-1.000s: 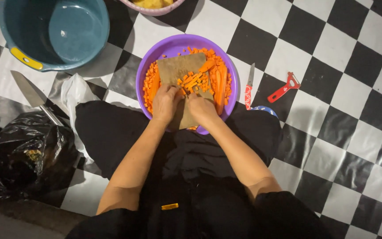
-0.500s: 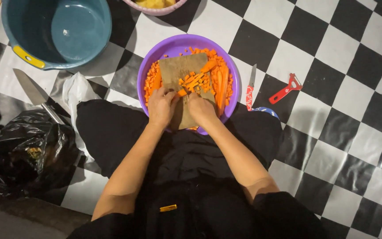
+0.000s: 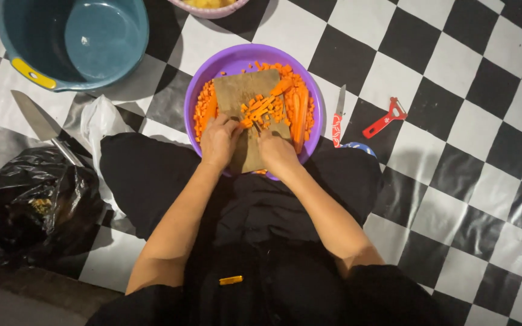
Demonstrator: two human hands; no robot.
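Observation:
A purple bowl full of chopped carrot sits on the checkered floor in front of my lap. A wooden cutting board lies across it, with carrot pieces and long carrot sticks on it. My left hand presses down on carrot at the board's near left. My right hand grips a small dark knife, its blade at the carrot beside my left fingers.
A teal basin stands at the upper left. A large knife and a black plastic bag lie to my left. A red-handled knife and red peeler lie right of the bowl. A pink bowl's rim shows at the top edge.
Both hands stay at the board's near edge. The carrot on the board now lies in smaller cut pieces, and the view has shifted slightly.

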